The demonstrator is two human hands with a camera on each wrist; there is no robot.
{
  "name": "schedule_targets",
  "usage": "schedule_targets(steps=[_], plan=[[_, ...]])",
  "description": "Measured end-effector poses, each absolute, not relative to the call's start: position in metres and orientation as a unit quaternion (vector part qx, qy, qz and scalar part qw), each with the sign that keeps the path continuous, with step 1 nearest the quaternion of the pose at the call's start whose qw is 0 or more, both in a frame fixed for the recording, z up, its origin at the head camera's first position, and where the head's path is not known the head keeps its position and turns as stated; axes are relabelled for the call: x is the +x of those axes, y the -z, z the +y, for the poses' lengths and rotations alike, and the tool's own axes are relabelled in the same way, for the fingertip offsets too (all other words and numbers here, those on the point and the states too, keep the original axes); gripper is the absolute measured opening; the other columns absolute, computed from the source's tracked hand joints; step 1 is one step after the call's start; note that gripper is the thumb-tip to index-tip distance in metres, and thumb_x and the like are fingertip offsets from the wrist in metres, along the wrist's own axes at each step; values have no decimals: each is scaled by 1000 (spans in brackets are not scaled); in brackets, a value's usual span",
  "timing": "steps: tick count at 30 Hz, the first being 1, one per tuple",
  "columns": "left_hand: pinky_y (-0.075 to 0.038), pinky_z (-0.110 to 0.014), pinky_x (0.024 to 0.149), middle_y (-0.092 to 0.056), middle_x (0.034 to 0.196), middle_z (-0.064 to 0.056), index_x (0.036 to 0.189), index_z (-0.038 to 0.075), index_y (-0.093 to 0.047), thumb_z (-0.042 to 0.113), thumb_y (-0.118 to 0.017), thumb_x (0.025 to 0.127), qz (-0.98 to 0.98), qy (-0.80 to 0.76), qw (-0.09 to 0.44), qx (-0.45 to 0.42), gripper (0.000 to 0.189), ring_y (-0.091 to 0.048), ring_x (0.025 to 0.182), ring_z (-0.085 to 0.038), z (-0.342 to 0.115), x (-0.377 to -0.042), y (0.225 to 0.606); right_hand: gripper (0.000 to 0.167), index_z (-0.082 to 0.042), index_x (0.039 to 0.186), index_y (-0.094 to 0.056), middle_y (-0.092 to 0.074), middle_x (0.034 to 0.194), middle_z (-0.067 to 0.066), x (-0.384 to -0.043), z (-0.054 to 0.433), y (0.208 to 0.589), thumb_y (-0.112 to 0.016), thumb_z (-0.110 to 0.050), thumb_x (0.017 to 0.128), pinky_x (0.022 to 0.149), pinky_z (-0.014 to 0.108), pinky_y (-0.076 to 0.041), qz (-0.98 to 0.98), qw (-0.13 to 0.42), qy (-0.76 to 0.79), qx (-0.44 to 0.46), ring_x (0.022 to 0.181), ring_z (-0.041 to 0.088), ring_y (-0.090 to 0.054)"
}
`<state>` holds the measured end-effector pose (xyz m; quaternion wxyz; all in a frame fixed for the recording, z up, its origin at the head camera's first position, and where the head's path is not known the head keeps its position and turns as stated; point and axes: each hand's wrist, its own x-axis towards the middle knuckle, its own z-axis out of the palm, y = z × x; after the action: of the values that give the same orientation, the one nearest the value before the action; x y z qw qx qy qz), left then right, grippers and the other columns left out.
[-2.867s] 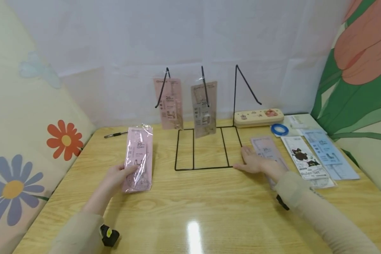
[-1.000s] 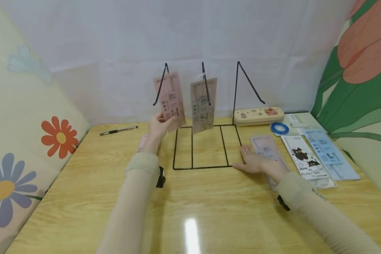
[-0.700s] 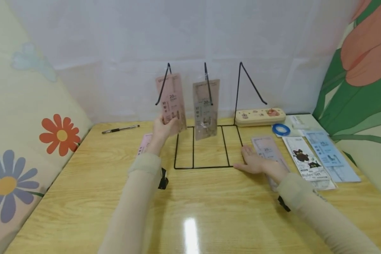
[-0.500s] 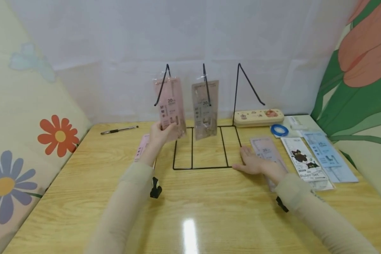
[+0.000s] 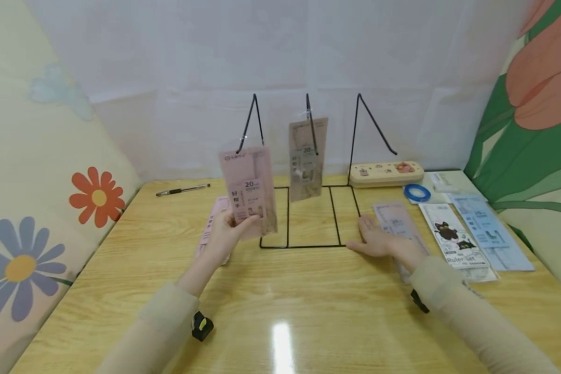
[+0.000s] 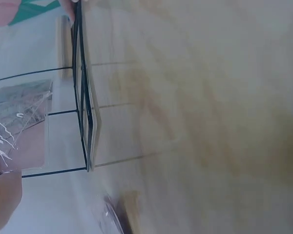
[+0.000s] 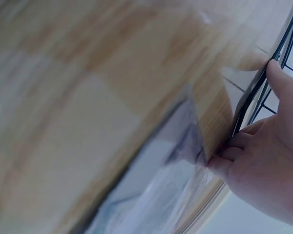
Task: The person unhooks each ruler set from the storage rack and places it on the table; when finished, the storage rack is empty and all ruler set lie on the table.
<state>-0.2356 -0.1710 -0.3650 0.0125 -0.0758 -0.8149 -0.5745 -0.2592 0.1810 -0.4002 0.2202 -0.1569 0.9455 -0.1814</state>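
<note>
My left hand [image 5: 225, 231] pinches the lower left part of a pink ruler-set packet [image 5: 250, 174], thumb in front. The packet's clear top flap sits at the free tip of the left hook [image 5: 246, 123] on a black wire rack [image 5: 335, 218]; whether the hook still passes through it, I cannot tell. On the middle hook hangs a brownish-pink packet [image 5: 307, 161]. The right hook [image 5: 376, 122] carries nothing. My right hand [image 5: 378, 241] rests on the rack's front right corner, its thumb [image 7: 278, 75] against the wire and its fingers spread along the side bar.
A second pink packet [image 5: 214, 223] lies behind my left hand, near a pen [image 5: 182, 190]. To the right lie a purple-pink packet [image 5: 397, 221], a cat-print ruler set [image 5: 451, 234], a blue packet [image 5: 483, 223], a blue tape roll [image 5: 417, 192] and a cream pencil case [image 5: 385, 174].
My left hand let go of one pink packet on the table, reached to the left hook's packet, and has drawn that packet forward and down to the hook's tip. My right hand stayed put.
</note>
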Motion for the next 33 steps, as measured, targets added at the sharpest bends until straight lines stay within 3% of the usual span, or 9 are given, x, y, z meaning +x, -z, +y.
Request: schedule_targets(steps=[3,7,10,14,17,21,25,29,33], plan=[[-51,-19,74,-68,113,-15,117,1,-60,27,-65,89,-819,565,13,-97,39,-62,80,1,-178,-222,365,86,13,145,3,11,152,31,-259,182,401,-39,-47,99,118,51,0,945,220,183,-157,143,43,9],[-53,-21,69,-72,97,7,111,3,-62,24,-65,89,-822,559,15,-105,30,-64,79,0,-195,-202,364,87,12,145,4,12,152,30,-259,181,401,-40,-47,98,118,51,0,944,220,186,-160,143,43,9],[-55,-21,70,-70,89,20,105,10,-65,18,-63,91,-814,570,27,-113,16,-66,81,-1,-215,-192,361,87,11,146,4,13,152,30,-259,180,402,-39,-47,98,118,51,1,945,220,184,-159,143,42,10],[-54,-17,73,-68,92,24,105,22,-62,16,-55,95,-815,565,42,-122,13,-66,85,2,-249,-189,355,87,11,146,4,13,152,29,-259,181,401,-39,-48,98,118,51,1,946,221,181,-153,143,42,10],[-53,-15,73,-66,93,27,114,12,-58,19,-52,97,-836,539,40,-92,19,-64,85,5,-278,-190,350,88,12,145,4,13,152,30,-259,181,401,-39,-49,98,118,51,1,946,222,181,-152,143,42,10],[-53,-19,67,-70,94,8,124,-9,-49,31,-50,98,-893,450,-2,0,47,-61,76,4,-312,-194,343,88,12,145,5,13,152,30,-260,182,402,-39,-49,98,118,51,0,946,225,178,-153,143,42,10],[-52,-26,65,-66,103,-20,128,-13,-44,41,-48,97,-923,370,-79,65,63,-59,77,-7,-334,-201,340,88,12,145,5,12,152,30,-260,181,402,-39,-49,98,118,51,0,947,225,173,-153,143,42,9],[-48,-26,68,-64,104,-18,131,-13,-41,44,-48,96,-920,352,-140,98,67,-56,80,-14,-344,-208,343,87,11,145,5,12,152,29,-259,181,401,-39,-48,99,119,50,0,948,223,171,-151,143,42,9],[-47,-26,65,-63,94,-12,128,-15,-43,37,-52,95,-919,352,-140,108,62,-55,76,-13,-345,-219,349,88,12,145,5,13,152,30,-258,181,400,-40,-48,98,118,51,0,946,224,181,-152,142,43,9]])
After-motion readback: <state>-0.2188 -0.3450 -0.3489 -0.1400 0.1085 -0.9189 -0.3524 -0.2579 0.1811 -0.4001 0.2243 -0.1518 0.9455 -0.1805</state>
